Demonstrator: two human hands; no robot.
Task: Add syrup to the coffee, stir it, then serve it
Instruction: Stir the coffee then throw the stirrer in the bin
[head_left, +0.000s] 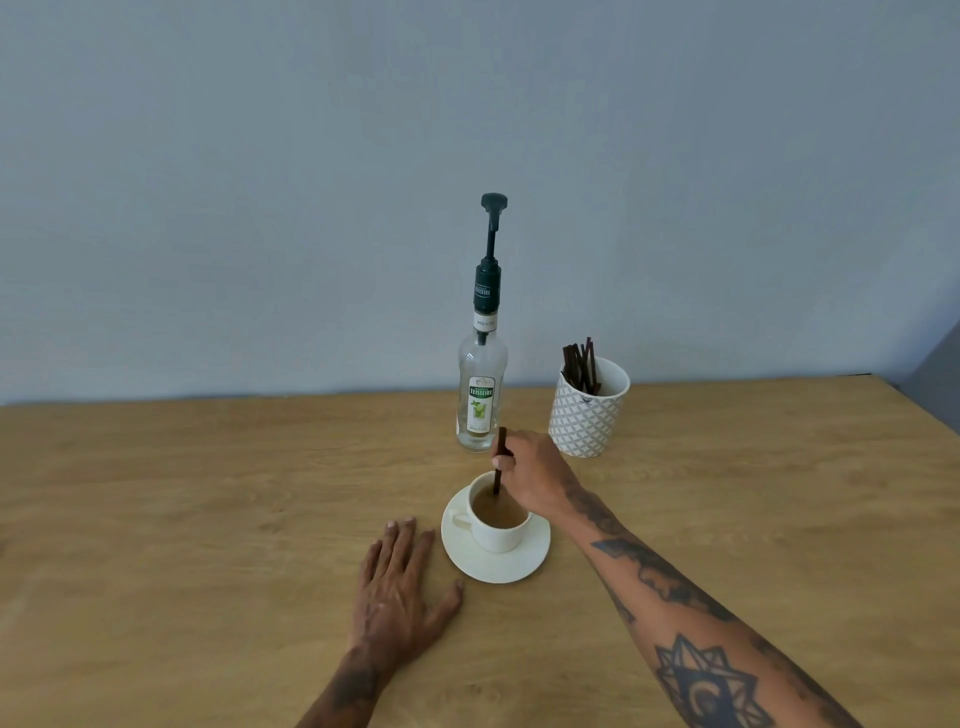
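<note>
A white cup (496, 535) of light brown coffee (497, 512) stands on a white saucer (511, 564) in the middle of the wooden table (182, 493). My right hand (535, 475) is over the cup's far rim, shut on a dark stir stick (500, 460) whose lower end dips into the coffee. My left hand (397, 587) lies flat on the table, palm down and fingers apart, just left of the saucer. Behind the cup stands a clear syrup bottle (482, 384) with a dark green pump on top.
A patterned white pot (587, 415) holding several dark stir sticks stands at the back right, beside the bottle. A grey-blue wall runs along the table's far edge. The table's right corner shows at the far right.
</note>
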